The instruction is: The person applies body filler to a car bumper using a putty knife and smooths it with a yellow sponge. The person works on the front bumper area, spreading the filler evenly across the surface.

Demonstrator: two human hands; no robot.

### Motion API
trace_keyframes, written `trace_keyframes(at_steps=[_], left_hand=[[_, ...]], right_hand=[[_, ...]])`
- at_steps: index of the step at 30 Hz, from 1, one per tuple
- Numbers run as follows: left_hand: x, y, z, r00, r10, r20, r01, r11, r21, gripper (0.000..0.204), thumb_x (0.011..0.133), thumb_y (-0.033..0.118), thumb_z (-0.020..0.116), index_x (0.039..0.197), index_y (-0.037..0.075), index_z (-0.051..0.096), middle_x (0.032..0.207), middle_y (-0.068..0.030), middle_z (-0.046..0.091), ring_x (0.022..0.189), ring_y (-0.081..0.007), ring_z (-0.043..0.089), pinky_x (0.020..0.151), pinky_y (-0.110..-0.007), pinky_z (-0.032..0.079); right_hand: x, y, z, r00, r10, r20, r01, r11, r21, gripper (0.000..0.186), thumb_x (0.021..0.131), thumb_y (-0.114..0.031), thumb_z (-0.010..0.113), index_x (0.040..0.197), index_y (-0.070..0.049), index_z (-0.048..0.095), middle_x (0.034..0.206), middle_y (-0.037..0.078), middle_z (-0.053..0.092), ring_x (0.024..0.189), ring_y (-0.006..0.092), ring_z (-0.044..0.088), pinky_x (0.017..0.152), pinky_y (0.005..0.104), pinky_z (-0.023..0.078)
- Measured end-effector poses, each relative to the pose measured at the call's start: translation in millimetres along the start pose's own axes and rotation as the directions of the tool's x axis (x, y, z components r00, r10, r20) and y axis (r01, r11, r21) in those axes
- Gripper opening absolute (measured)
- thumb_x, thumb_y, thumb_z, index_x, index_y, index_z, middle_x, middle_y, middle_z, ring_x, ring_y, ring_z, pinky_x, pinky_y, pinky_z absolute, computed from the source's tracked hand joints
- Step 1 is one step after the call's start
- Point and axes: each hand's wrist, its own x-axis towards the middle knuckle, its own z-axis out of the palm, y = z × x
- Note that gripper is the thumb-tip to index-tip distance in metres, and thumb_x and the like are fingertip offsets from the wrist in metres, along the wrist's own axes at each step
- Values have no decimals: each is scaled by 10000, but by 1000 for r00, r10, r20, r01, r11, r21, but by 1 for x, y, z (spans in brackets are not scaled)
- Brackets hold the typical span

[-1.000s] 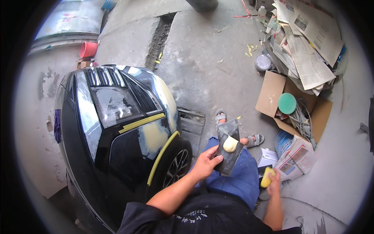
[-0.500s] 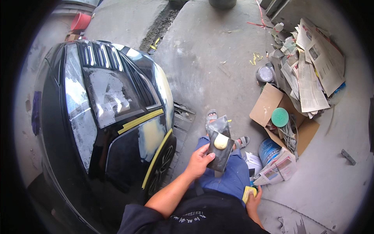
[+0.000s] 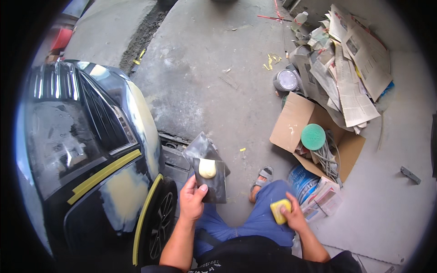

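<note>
My left hand (image 3: 191, 198) grips a dark flat putty board (image 3: 215, 189) by its near left edge, thumb on top. A rounded lump of cream-coloured putty (image 3: 207, 169) sits on the board. Beyond it shows a second flat greyish plate (image 3: 199, 144), partly covered by the board; I cannot tell how it is held. My right hand (image 3: 296, 216) is closed round a small yellow block (image 3: 278, 211) with rounded corners, above my thigh. To the left stands a black car (image 3: 82, 227) with cream filler patches (image 3: 125, 198) on its body and yellow masking tape (image 3: 107, 173) beside them.
An open cardboard box (image 3: 291, 120) holds a green round pad (image 3: 313, 136) and grey cable. Near it are a blue bucket (image 3: 302, 179), a lidded tin (image 3: 287, 80) and piled newspapers (image 3: 359, 86). A floor channel (image 3: 141, 41) runs past the car.
My view has shifted rightward, nearer the box. My right hand has risen from beside my hip to above my thigh with the yellow block. My left hand still holds the board.
</note>
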Motion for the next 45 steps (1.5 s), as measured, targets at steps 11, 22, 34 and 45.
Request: trace_keyframes(at_steps=[11,22,34,45], left_hand=[[86,-46,-32,950,306,-64,-310,948,-73,438,915,-32,491,1351,-77,463,1253,-130,590,1141,-184,576,1013,-321,440],[61,-52,-60,877,407,-256,-454,877,-159,433,909,-43,450,1340,-83,464,1265,-146,586,1157,-197,573,1032,-326,425],[69,-60,-63,622,742,-249,-436,592,678,408,949,0,476,1345,-96,465,1302,-142,565,1188,-195,541,1044,-316,388],[16,-118,-96,724,587,-363,-556,808,197,424,944,44,512,1336,-111,471,1279,-144,576,1176,-203,547,1048,-334,384]], right_hand=[[225,-177,101,39,-895,444,983,-46,-178,652,754,148,562,1366,-62,486,1170,114,663,1065,265,610,948,387,475],[225,-221,189,-421,-650,633,804,-590,-72,337,821,-149,656,1157,-170,664,1174,-44,675,1042,172,611,951,373,440],[255,-215,194,-280,-609,742,945,-309,104,421,808,36,629,1207,-97,634,1146,25,675,1048,235,616,990,420,453],[339,-223,274,492,-552,673,601,775,196,495,901,-14,582,1381,-40,465,1217,99,601,1160,185,564,994,333,452]])
